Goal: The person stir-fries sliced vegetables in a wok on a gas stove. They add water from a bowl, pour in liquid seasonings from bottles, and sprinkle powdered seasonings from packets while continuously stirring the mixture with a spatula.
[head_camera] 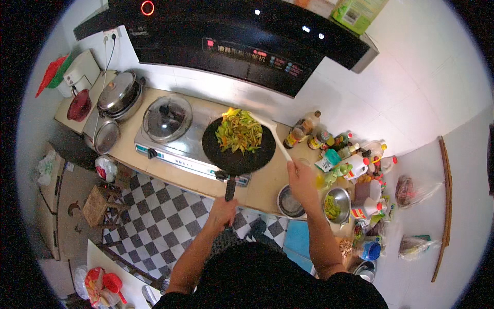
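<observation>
My left hand point(224, 211) is wrapped around the black handle of a dark wok point(233, 164) on the right burner of a steel gas stove point(200, 148). A heap of chopped green vegetables point(240, 133), with some orange pieces, fills the far part of the wok. Yellow flame point(230, 112) shows at the wok's far left rim. In my right hand point(303, 183) is the pale handle of a spatula point(278, 139). It reaches over the wok's right rim, and its head is partly hidden at the food's far edge.
A glass-lidded pan point(167, 119) stands on the left burner. Right of my right hand are a steel bowl of green vegetables point(332, 208), a round metal pan point(290, 202) and several seasoning bottles point(357, 166). A black range hood point(231, 42) overhangs the stove. Stacked pots point(119, 96) stand left.
</observation>
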`<action>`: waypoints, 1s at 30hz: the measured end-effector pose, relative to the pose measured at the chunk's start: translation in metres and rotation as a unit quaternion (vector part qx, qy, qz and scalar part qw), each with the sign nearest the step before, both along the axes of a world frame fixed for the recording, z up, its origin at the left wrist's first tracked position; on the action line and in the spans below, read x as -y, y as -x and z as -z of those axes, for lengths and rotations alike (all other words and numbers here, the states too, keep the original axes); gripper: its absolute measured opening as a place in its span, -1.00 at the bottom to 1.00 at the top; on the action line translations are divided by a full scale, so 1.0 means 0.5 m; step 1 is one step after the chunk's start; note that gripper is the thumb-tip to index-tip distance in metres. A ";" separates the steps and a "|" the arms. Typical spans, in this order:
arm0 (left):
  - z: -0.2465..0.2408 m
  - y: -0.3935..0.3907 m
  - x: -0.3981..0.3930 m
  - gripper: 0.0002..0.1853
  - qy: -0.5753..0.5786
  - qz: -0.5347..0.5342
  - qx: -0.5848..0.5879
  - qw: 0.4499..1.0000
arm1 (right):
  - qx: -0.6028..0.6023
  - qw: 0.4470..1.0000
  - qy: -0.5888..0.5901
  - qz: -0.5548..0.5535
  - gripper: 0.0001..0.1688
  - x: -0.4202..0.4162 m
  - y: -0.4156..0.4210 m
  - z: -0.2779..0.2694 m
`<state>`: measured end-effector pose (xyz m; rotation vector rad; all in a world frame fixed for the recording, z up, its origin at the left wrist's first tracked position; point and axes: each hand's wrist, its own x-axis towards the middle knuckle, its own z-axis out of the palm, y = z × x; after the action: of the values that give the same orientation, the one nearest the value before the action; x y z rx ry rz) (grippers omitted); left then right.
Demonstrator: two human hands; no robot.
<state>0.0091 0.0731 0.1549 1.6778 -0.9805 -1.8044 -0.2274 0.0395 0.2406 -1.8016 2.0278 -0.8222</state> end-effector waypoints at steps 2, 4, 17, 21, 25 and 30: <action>0.039 0.020 0.024 -0.65 0.016 -0.050 -0.065 0.996 | 0.020 1.000 -0.011 0.000 -0.64 0.007 -0.003 -0.018; 0.062 0.028 0.070 -0.65 0.051 -0.033 -0.115 0.992 | 0.025 0.999 -0.026 0.007 -0.64 0.017 -0.014 -0.035; 0.105 0.020 0.048 -0.73 0.041 -0.034 -0.099 0.994 | -0.059 0.994 -0.082 -0.037 -0.61 0.112 -0.049 0.148; 0.130 0.006 0.034 -0.75 0.045 -0.051 -0.103 0.992 | -0.169 0.971 -0.065 -0.156 -0.64 0.101 -0.124 0.181; 0.134 0.003 0.019 -0.75 0.038 -0.040 -0.087 0.995 | -0.157 0.971 -0.119 -0.134 -0.67 0.125 -0.108 0.223; 0.104 -0.011 -0.014 -0.73 0.027 -0.023 -0.034 0.999 | -0.133 0.971 -0.122 -0.158 -0.65 0.070 -0.138 0.213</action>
<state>0.0146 0.0799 0.1031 1.5824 -0.9446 -1.7769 -0.1583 0.0046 0.1343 -2.0971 1.8189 -0.2386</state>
